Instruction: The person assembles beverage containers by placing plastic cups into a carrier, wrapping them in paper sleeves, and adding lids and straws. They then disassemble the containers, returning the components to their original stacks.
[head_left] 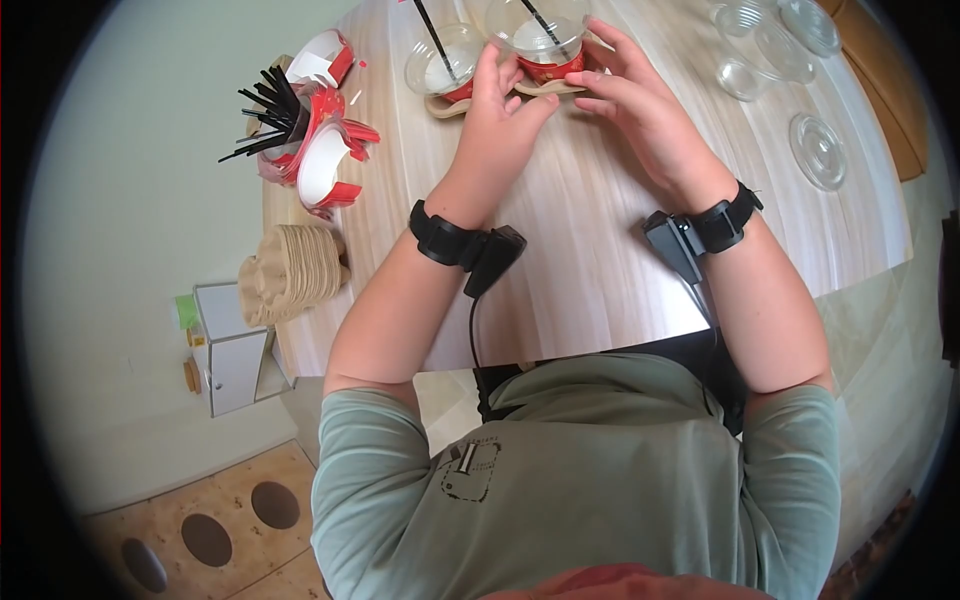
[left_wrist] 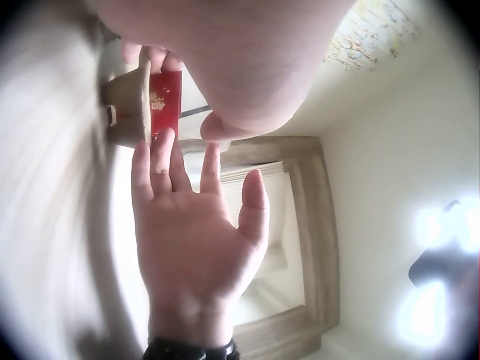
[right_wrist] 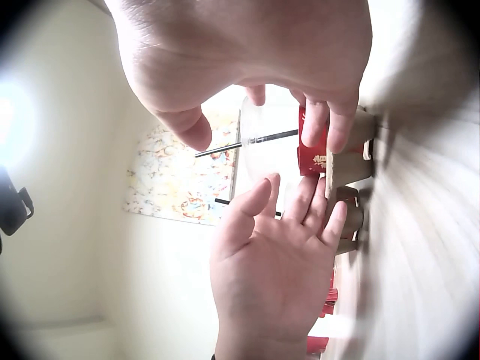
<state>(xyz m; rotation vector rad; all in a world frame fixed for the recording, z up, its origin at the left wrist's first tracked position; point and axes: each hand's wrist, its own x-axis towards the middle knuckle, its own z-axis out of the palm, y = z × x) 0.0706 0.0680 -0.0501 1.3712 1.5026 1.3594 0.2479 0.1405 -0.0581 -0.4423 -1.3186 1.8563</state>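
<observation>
A clear plastic cup with a red paper sleeve (head_left: 552,70) and a black straw sits in a brown pulp cup carrier (head_left: 548,88). A second clear cup (head_left: 437,72), also with a straw, stands in the carrier to its left. My left hand (head_left: 502,118) is at the left side of the sleeved cup, its fingertips close by the sleeve. On the other side my right hand (head_left: 650,110) has its fingers extended, the tips right at the sleeve and the carrier's edge. Both palms face the cup, as the left wrist view shows for the right hand (left_wrist: 199,232).
At the table's left edge lie a bunch of black straws (head_left: 275,115), red and white paper sleeves (head_left: 322,165) and a stack of pulp carriers (head_left: 295,272). Clear cups (head_left: 765,50) and a round clear lid (head_left: 818,152) are on the right. Cables run from both wrist cameras.
</observation>
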